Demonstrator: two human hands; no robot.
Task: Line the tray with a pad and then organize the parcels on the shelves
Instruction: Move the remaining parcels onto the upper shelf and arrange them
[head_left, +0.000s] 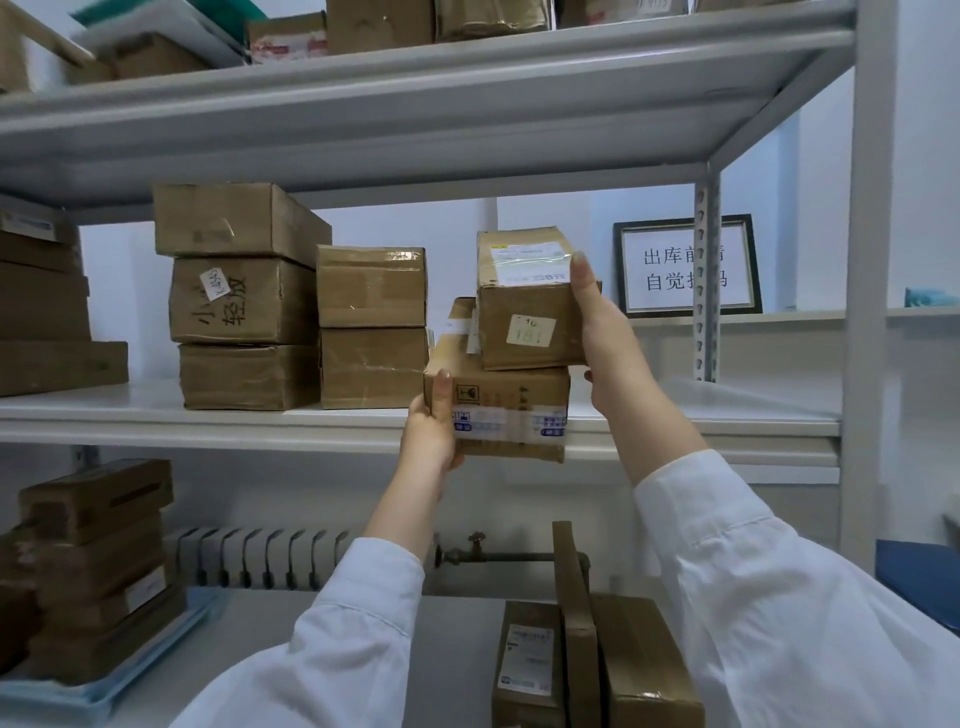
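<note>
At lower left, a blue tray (104, 691) sits on the desk (457, 623) and carries a stack of brown parcels (98, 566). On the middle shelf (208, 415) stand a three-box stack (244, 296) and, just beside it, a two-box stack (371, 327). The left hand (434, 426) grips the lower left corner of the lower parcel (511, 410), thumb on its front face, at the front edge of that shelf. The upper parcel (524, 306) rests on top of the lower one. The right hand (605, 332) holds its right side, one finger reaching up to the taped label. A framed sign (685, 265) stands behind the shelf post. At lower right, upright parcels (597, 665) stand on the desk.
</note>
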